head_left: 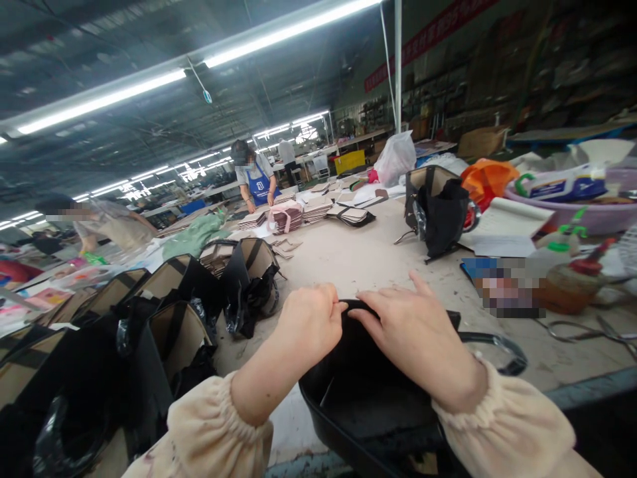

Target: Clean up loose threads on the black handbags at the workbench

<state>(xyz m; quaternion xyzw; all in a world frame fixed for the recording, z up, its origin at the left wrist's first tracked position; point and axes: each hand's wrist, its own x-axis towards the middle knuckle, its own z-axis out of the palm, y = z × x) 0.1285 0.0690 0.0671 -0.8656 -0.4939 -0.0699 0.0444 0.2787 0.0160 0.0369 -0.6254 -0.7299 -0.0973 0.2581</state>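
Note:
A black bag [368,392] stands right in front of me at the table's near edge, its mouth facing up toward me. My left hand [311,318] is closed, thumb and fingers pinching the bag's far rim. Just to its right, my right hand [405,328] takes the same rim between thumb and index finger, the other fingers stretched out over it. A handle [497,352] wrapped in clear plastic sticks out on the bag's right side. The lower part of the bag is cut off by the frame.
Several black bags with tan insides [174,338] crowd the left. Another such bag [432,209] stands at the far right of the table [338,259]. Scissors [587,330], a bottle of brown liquid [572,282] and a purple basin [562,211] lie rightward. A co-worker [256,176] stands across.

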